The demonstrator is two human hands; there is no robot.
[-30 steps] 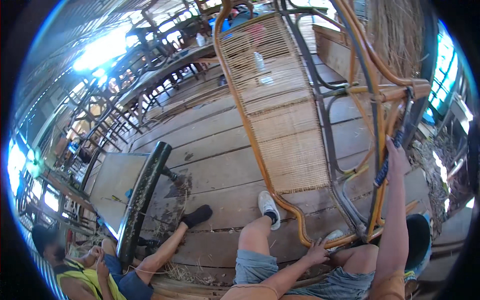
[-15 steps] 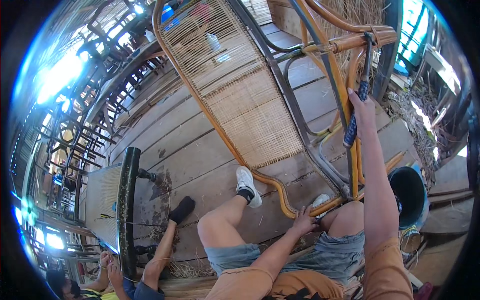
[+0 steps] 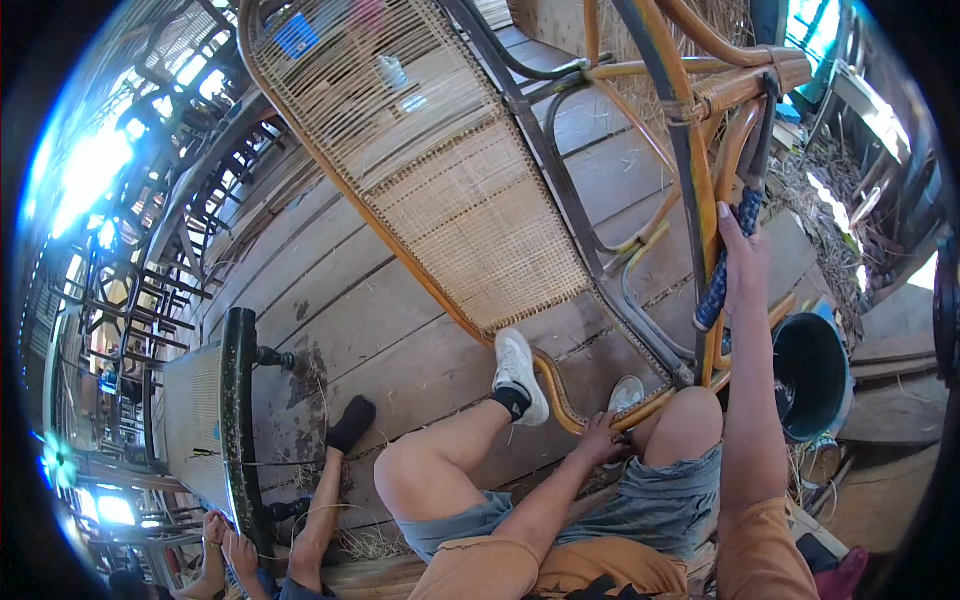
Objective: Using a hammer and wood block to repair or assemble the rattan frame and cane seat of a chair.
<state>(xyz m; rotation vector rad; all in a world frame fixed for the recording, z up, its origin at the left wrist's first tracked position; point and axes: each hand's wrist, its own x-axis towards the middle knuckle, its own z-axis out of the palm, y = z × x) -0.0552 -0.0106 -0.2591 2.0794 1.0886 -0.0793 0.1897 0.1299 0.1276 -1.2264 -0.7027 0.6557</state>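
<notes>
**Slipping tool is the main risk at the rattan chair point(image 3: 490, 190)**

In the head view, the chair leans before you, its lower end by your knees. Your right hand point(image 3: 745, 265) clenches a blue-wrapped tool point(image 3: 748, 212); your left hand point(image 3: 600, 440) lies over the curved rail point(image 3: 566, 418), but you cannot tell whether its fingers grip. If the tool skids off the rounded pole point(image 3: 735, 90), it could scuff the finish. Weak steadying could let the frame shift against your shoe point(image 3: 627, 392). The tool head's contact is hard to make out, your left fingertips' undersides are hidden, and the upper edge cuts off the chair's top.
</notes>
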